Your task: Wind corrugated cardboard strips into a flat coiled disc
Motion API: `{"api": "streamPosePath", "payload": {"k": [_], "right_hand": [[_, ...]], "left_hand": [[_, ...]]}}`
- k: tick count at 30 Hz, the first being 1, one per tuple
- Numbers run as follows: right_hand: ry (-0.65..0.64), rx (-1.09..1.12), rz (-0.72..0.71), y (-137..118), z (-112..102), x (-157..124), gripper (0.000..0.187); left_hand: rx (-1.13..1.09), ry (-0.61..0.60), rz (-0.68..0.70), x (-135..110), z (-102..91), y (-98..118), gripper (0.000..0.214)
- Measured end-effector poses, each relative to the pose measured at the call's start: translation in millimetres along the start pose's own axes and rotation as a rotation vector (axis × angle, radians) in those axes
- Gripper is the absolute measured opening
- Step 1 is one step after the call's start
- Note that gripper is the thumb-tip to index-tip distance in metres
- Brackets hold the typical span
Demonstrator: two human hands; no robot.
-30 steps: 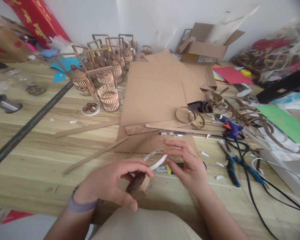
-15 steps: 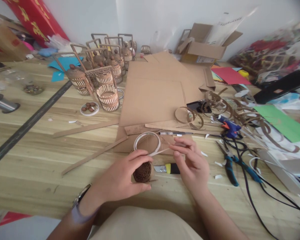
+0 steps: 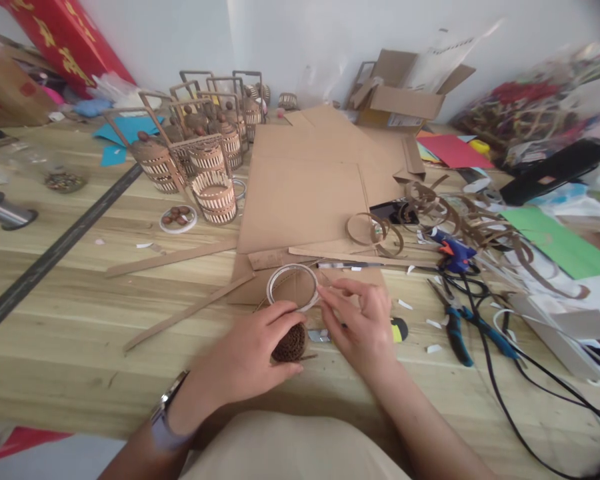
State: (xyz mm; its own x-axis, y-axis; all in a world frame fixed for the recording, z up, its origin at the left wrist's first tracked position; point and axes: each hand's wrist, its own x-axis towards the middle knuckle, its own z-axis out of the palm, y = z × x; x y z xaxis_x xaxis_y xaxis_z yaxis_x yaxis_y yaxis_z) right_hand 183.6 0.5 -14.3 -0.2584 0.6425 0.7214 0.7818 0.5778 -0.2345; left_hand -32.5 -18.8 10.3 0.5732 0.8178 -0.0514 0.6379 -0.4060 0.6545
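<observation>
My left hand (image 3: 243,350) curves around a brown coil (image 3: 291,344) with a tightly ridged, wound face, thumb below it and fingers above. Just beyond those fingers stands a roll of white tape (image 3: 293,268), like a thin ring. My right hand (image 3: 363,323) has its thumb and fingertips pinched together at the roll's right edge, apparently on the end of the tape; that end is mostly hidden. Under my right hand lies a utility knife (image 3: 399,330), its blade showing to the left and its yellow-black end to the right.
Cardboard sheets (image 3: 305,193) and narrow strips (image 3: 180,257) lie ahead. Several small woven baskets with handles (image 3: 215,197) stand back left, near a dish of brown beads (image 3: 177,219). Pliers (image 3: 457,327), a blue glue gun (image 3: 455,253), black cables and curled brown strips (image 3: 440,200) crowd the right.
My right hand has moved left, over the knife and up to the tape roll; the pale strip stretched between them no longer shows. My left hand stays around the coil.
</observation>
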Motion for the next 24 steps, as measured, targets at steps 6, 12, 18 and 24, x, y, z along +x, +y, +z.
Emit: {"api": "streamPosePath", "payload": {"k": [6,12,18,24], "right_hand": [[-0.023,-0.154,-0.125,-5,-2,2,0.021],[-0.101,-0.171,-0.076,-7,0,3,0.015],[-0.110,0.002,0.046,-6,0,4,0.011],[-0.146,0.612,0.511,-2,0,6,0.011]], "left_hand": [[-0.004,0.056,0.015,0,6.6,-3,0.057],[0.041,0.078,0.027,0,10.8,-4,0.058],[0.006,0.086,0.070,0,10.6,3,0.054],[-0.099,0.125,0.108,0,4.8,14,0.050]]}}
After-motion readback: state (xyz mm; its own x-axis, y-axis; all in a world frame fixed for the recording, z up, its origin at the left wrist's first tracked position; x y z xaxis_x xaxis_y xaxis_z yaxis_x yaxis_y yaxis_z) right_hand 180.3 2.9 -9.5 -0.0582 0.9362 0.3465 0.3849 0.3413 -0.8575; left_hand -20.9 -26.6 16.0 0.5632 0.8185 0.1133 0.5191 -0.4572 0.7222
